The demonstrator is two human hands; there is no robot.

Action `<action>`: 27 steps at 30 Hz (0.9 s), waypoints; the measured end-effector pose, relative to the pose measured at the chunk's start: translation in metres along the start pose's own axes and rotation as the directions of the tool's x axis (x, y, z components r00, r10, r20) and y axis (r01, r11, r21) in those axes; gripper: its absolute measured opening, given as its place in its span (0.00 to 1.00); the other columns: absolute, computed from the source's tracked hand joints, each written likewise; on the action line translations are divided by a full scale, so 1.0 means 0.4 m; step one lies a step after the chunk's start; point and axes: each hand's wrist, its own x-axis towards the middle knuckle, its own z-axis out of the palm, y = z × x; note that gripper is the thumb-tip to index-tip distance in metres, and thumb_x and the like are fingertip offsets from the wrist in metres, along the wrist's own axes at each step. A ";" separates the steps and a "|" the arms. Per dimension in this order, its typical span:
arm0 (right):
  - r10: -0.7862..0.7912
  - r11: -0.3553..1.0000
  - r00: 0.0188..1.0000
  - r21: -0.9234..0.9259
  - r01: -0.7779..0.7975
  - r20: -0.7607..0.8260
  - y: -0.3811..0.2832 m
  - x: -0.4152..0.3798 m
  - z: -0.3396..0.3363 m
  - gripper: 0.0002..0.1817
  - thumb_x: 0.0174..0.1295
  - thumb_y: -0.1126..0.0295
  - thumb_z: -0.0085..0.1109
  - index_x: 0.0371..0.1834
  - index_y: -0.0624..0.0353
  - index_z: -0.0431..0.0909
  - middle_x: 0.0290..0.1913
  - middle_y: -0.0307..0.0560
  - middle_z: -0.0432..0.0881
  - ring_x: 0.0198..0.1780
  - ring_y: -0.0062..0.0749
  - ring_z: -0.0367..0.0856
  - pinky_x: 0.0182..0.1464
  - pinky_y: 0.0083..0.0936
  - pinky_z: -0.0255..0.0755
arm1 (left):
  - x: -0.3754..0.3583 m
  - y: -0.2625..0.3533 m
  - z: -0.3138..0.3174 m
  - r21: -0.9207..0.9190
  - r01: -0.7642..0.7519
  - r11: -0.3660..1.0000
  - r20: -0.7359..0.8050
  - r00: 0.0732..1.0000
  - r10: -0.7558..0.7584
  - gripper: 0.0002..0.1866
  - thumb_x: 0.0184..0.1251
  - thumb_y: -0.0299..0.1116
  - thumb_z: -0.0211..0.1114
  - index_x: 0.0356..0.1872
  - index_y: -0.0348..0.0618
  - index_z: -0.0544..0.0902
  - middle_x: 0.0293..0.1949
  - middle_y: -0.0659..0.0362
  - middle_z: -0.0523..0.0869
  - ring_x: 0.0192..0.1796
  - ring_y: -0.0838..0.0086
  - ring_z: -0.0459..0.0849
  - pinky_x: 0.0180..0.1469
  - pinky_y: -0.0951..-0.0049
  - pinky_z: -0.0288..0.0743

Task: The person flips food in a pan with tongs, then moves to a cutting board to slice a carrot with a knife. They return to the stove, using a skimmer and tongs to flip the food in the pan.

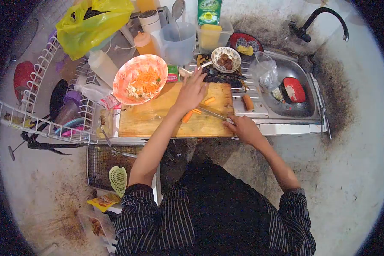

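Note:
My right hand (244,129) is wrapped round the handle of a knife (212,113), whose blade points left across the wooden cutting board (149,121). Cut carrot pieces (187,116) lie on the board near the blade. My left hand (193,89) reaches over the board's far edge with fingers stretched out. Its fingertips are close to the handle of a small patterned bowl (218,53) of brown chunks; contact cannot be made out. On the board's left back corner, a pink bowl (120,81) contains shredded carrot (146,80) and pale pieces.
A carrot piece (248,102) lies on the drainboard right of the board. Beyond it is the sink (309,109) with a red-and-white item (293,90). A white dish rack (38,121) stands left. Behind are a blue tub (177,45) and an orange bottle (144,42).

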 end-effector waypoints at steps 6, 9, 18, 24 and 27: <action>0.028 0.999 0.999 0.041 -0.029 0.041 -0.017 0.007 -0.020 0.18 0.61 0.53 0.47 0.39 0.58 0.74 0.24 0.59 0.77 0.30 0.54 0.77 0.34 0.45 0.69 | 0.004 -0.031 0.042 0.114 -0.060 0.992 0.044 0.997 0.056 0.20 0.64 0.33 0.45 0.56 0.34 0.68 0.64 0.47 0.60 0.69 0.62 0.52 0.68 0.54 0.40; 0.050 0.998 0.997 0.040 -0.052 0.067 -0.021 0.009 -0.021 0.19 0.61 0.52 0.46 0.40 0.57 0.74 0.24 0.59 0.77 0.29 0.55 0.77 0.33 0.45 0.69 | 0.001 -0.042 0.053 0.117 -0.072 0.991 0.052 0.996 0.066 0.20 0.63 0.31 0.45 0.55 0.34 0.68 0.63 0.47 0.61 0.69 0.61 0.53 0.68 0.53 0.40; 0.052 0.998 0.998 0.041 -0.054 0.040 -0.022 0.003 -0.025 0.20 0.61 0.51 0.47 0.40 0.57 0.73 0.22 0.59 0.77 0.28 0.55 0.77 0.31 0.46 0.69 | 0.005 -0.025 0.036 0.073 -0.050 0.996 0.058 0.997 0.046 0.20 0.64 0.31 0.44 0.55 0.34 0.67 0.64 0.47 0.60 0.69 0.62 0.52 0.69 0.53 0.37; 0.027 0.997 0.999 0.066 -0.028 0.026 -0.022 0.003 -0.020 0.19 0.61 0.51 0.47 0.38 0.58 0.73 0.21 0.60 0.76 0.28 0.55 0.77 0.30 0.46 0.68 | -0.001 -0.033 0.048 0.085 -0.038 0.996 0.082 0.996 0.031 0.20 0.65 0.32 0.43 0.56 0.35 0.67 0.65 0.49 0.58 0.70 0.63 0.50 0.69 0.53 0.35; 0.008 0.998 1.000 0.062 -0.008 0.001 -0.010 0.004 -0.003 0.19 0.61 0.52 0.48 0.38 0.58 0.73 0.21 0.60 0.76 0.27 0.55 0.77 0.30 0.46 0.68 | 0.000 -0.030 0.045 0.085 -0.031 0.996 0.108 0.994 0.022 0.20 0.65 0.32 0.43 0.57 0.36 0.66 0.66 0.49 0.57 0.70 0.63 0.48 0.69 0.53 0.35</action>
